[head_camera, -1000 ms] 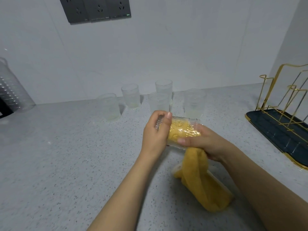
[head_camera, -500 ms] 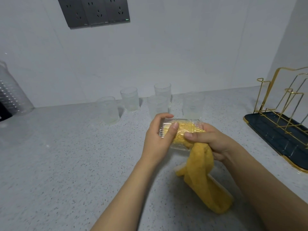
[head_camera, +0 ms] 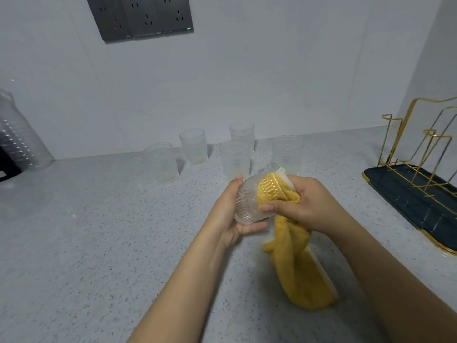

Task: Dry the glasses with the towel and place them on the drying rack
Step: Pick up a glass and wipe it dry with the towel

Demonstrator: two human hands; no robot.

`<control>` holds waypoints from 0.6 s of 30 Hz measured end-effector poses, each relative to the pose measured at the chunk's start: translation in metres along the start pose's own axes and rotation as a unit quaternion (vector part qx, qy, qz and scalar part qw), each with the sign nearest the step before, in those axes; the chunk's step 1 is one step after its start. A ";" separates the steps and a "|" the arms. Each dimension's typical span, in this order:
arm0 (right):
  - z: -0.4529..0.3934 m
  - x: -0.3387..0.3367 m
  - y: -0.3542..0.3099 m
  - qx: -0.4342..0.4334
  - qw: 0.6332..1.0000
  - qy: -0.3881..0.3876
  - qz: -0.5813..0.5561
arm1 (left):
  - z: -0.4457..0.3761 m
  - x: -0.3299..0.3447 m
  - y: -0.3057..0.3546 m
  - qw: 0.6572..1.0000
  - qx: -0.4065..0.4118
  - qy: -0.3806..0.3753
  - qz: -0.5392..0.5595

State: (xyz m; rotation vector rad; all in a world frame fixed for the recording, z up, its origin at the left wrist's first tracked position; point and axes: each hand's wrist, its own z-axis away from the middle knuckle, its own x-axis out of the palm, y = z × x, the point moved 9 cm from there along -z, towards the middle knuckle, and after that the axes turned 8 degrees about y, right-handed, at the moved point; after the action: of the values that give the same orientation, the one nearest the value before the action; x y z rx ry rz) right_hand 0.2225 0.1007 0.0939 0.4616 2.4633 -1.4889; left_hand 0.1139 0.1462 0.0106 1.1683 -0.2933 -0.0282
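Observation:
My left hand (head_camera: 230, 214) grips the base of a clear patterned glass (head_camera: 249, 203), held on its side above the counter with its mouth tilted up to the right. A yellow towel (head_camera: 300, 266) is stuffed into the glass's mouth, and its loose end hangs down to the counter. My right hand (head_camera: 309, 204) grips the towel at the glass's mouth, thumb on the glass wall. Several more clear glasses (head_camera: 236, 160) stand upright near the wall behind. The drying rack (head_camera: 408, 184), gold wire on a dark tray, stands at the right and holds no glasses in the visible part.
A grey speckled counter (head_camera: 86, 238) runs under everything. A ribbed clear container (head_camera: 19, 139) stands at the far left against the wall. A dark socket panel (head_camera: 141, 17) is on the wall above. The rack is partly cut off by the right edge.
The glass has tilted and turned in my hands, its mouth now higher to the right. My left hand's grip has shifted toward the base, and more towel is outside the glass.

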 end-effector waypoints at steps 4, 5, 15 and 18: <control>-0.002 -0.017 0.005 0.023 0.997 0.033 -0.061 | 0.003 0.004 0.007 0.988 0.046 -0.067 -0.132; -0.003 -0.020 0.009 0.036 0.996 0.031 -0.077 | 0.006 0.006 0.010 0.982 0.059 -0.091 -0.157; -0.005 -0.003 0.030 0.116 0.961 0.033 -0.248 | 0.020 0.036 -0.001 0.963 0.024 -0.266 -0.021; -0.005 -0.017 0.039 0.139 0.953 0.140 -0.228 | 0.010 0.028 0.004 0.971 0.017 -0.233 0.048</control>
State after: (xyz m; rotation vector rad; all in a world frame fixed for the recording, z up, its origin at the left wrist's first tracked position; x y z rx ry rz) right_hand 0.2533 0.1195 0.0702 0.1577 2.7176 -2.1002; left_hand 0.1383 0.1337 0.0238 1.1714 -0.7667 -0.2160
